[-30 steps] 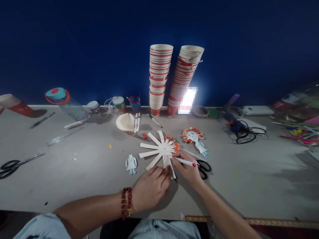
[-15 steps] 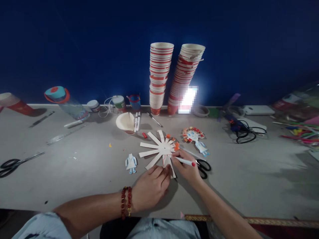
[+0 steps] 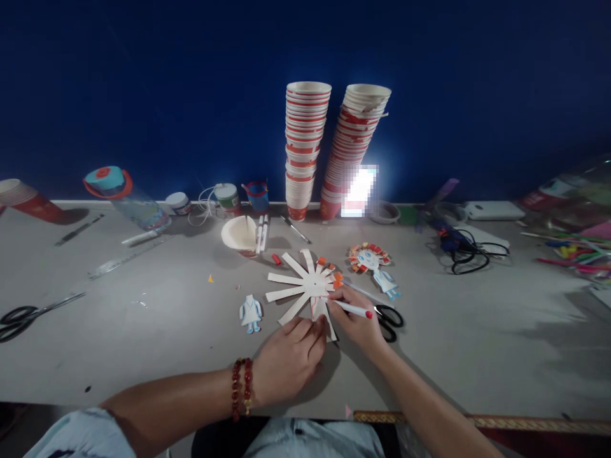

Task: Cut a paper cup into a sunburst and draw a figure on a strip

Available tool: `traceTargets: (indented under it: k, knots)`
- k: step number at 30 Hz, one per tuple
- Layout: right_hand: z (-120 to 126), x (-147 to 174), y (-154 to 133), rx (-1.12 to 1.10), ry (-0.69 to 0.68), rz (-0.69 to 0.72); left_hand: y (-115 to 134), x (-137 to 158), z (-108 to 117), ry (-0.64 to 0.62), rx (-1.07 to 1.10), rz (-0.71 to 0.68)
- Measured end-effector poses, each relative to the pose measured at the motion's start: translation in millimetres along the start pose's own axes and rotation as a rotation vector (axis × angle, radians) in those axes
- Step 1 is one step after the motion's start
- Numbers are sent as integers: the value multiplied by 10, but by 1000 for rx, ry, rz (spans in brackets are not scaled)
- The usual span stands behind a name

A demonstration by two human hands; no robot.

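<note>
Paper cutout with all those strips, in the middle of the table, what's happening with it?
A person's left hand rests its fingers on the lower strips of the white paper cutout. The right hand holds a white marker with its tip at the paper. Most strips are plain white; a few on the right side have orange ends. A small headless paper figure lies to the left, and a paper doll with a face lies to the upper right.
</note>
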State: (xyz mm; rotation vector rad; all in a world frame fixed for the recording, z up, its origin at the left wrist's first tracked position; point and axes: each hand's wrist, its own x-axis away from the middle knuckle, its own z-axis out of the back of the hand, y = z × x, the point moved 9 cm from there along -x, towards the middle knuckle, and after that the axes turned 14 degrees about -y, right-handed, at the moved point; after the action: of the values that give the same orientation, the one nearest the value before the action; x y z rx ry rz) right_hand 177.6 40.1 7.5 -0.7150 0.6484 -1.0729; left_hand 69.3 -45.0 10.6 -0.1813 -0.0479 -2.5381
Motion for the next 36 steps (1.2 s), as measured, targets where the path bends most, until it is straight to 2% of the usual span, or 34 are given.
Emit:
traceTargets:
  k: [36]
  knots:
    - [3, 24, 2, -36, -6, -10, 0, 4, -17, 7, 11, -4]
